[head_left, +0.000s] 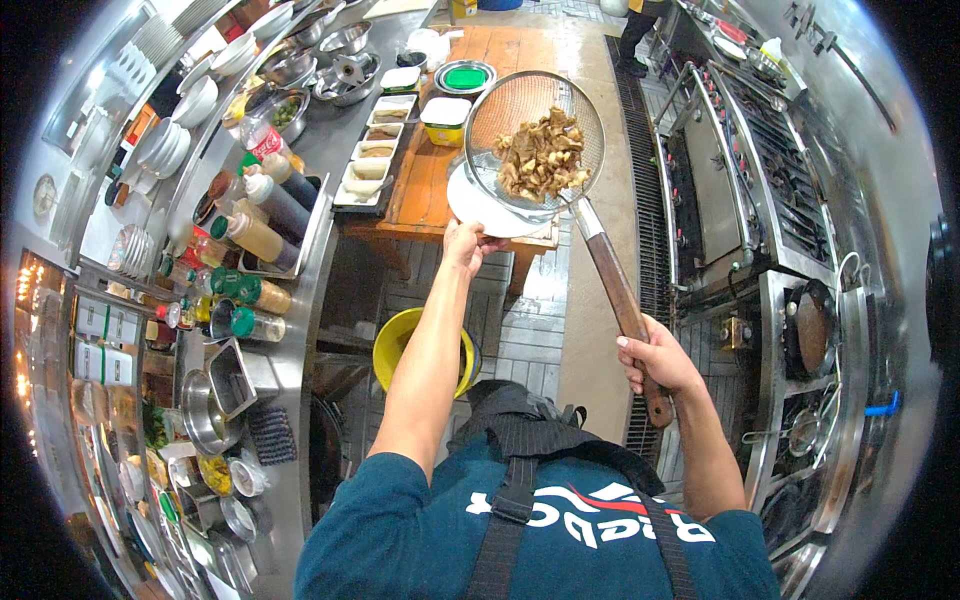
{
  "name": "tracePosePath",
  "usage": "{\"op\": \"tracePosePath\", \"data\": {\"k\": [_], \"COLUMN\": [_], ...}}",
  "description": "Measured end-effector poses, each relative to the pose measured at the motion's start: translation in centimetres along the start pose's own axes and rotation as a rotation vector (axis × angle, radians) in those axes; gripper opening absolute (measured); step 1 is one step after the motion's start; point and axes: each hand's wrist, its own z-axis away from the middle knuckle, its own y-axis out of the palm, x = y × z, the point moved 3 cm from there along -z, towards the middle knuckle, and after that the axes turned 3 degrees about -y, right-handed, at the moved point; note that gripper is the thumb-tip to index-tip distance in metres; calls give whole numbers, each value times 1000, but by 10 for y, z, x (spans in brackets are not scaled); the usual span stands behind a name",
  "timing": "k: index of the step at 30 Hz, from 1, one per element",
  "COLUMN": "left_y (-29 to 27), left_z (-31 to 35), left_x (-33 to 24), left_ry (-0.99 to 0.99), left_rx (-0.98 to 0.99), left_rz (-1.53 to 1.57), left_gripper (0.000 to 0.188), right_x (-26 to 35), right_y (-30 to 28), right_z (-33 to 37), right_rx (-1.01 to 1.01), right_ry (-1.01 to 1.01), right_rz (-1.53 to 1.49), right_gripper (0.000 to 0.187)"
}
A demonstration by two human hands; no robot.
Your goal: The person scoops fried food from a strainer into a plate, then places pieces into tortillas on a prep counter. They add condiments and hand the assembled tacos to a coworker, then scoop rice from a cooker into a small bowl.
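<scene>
1. The right hand (655, 360) is wrapping its grip tight around the brown wooden handle (622, 300) of a wire mesh strainer (535, 140), holding it up at arm's length over the kitchen floor.
2. The strainer's round basket is carrying a heap of browned fried pieces (541, 155), and it is hanging above and partly in front of a white plate (480, 210).
3. The left hand (463, 245) is gripping the near rim of that white plate, fingers closed on its edge, keeping it just beneath the strainer.
4. Beyond both, a wooden table (420, 190) is bearing small white trays (375, 150) of ingredients and a yellow tub with a white lid (446, 118).
5. Sauce bottles (262, 235) are standing along the steel counter on the left.
6. A yellow bucket (395, 340) is sitting on the floor below the left forearm.
7. A stove range (770, 170) is running along the right side.
</scene>
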Motion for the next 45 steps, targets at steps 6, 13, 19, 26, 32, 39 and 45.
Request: {"op": "tracePosePath", "data": {"k": [6, 13, 19, 26, 32, 39, 45], "left_y": [44, 100, 149, 213, 240, 233, 203], "left_z": [-83, -226, -357, -511, -620, -744, -832], "left_x": [42, 44, 30, 16, 18, 0, -25], "left_ry": [1, 40, 41, 203, 143, 202, 239], "left_rx": [-10, -114, -133, -199, -392, -491, -527], "left_rz": [93, 215, 307, 515, 497, 562, 509], "left_gripper": [53, 62, 71, 62, 76, 79, 63], "right_x": [1, 55, 131, 211, 279, 349, 387], "right_y": [-65, -142, -217, -308, -391, -433, -435], "right_z": [-76, -206, -321, -460, -577, -711, -824], "right_rx": [-16, 2, 9, 100, 124, 236, 274], "right_ry": [17, 42, 61, 6, 16, 34, 56], "right_rz": [84, 92, 82, 107, 252, 376, 431], "right_gripper": [28, 25, 26, 31, 23, 19, 24]}}
